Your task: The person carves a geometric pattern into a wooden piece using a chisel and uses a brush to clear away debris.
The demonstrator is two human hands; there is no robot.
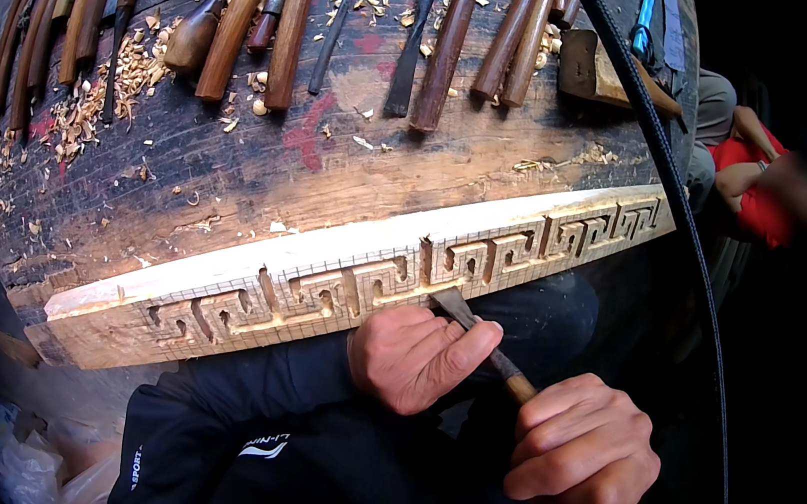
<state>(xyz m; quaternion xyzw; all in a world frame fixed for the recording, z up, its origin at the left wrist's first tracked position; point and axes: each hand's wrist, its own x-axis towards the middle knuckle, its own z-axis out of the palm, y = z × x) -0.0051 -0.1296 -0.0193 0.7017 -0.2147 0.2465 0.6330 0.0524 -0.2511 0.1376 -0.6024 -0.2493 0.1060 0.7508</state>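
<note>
A long pale wooden board [126,334] lies along the bench's near edge, carved with a geometric key pattern over pencilled grid lines. A flat-bladed chisel [515,378] rests its tip on the carved face just right of the middle. My left hand [410,359] is closed on the lower part of its metal blade, fingers beside the board's lower edge. My right hand [585,456] wraps round the wooden handle, whose butt sticks out below the fist.
The dark, worn bench [182,164] holds several chisels and gouges [290,27], wood shavings [134,63] and a mallet [602,70]. A black cord [689,227] runs down the right side. Behind it sits another person in red [761,210]. A plastic bag [24,467] is at lower left.
</note>
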